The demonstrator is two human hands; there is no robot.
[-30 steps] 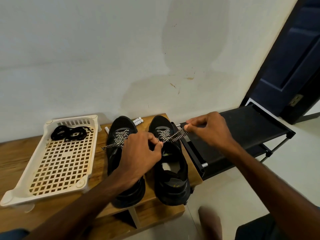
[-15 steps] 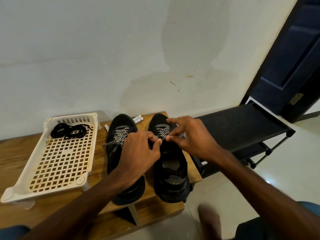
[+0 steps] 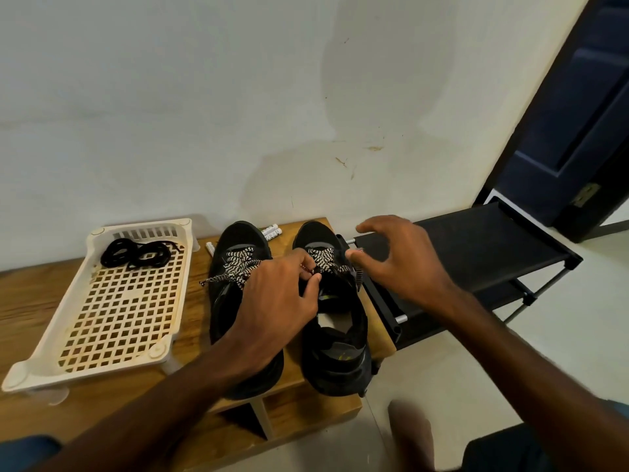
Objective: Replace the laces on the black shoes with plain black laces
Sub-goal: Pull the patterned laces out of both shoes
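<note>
Two black shoes stand side by side on a wooden bench (image 3: pixel 41 294), toes to the wall. The left shoe (image 3: pixel 238 243) and the right shoe (image 3: pixel 335 349) both carry black-and-white patterned laces (image 3: pixel 238 264). My left hand (image 3: pixel 275 301) lies over the gap between them and pinches the patterned lace at the right shoe's eyelets. My right hand (image 3: pixel 398 260) hovers just right of that shoe with fingers spread, holding nothing. A loose lace end (image 3: pixel 358 277) hangs off the shoe's right side. Plain black laces (image 3: pixel 136 255) lie coiled in a cream tray (image 3: pixel 81 294).
The perforated cream tray sits on the bench's left part. White tubes (image 3: pixel 271 230) lie by the wall behind the shoes. A black shoe rack (image 3: pixel 476 247) adjoins the bench on the right, with a dark door (image 3: pixel 571 124) beyond. My foot (image 3: pixel 410 434) rests on the floor below.
My right hand pulled a lace end out to the right, came back to the eyelets, and has now let go and drawn away with fingers spread. My left hand kept its pinch.
</note>
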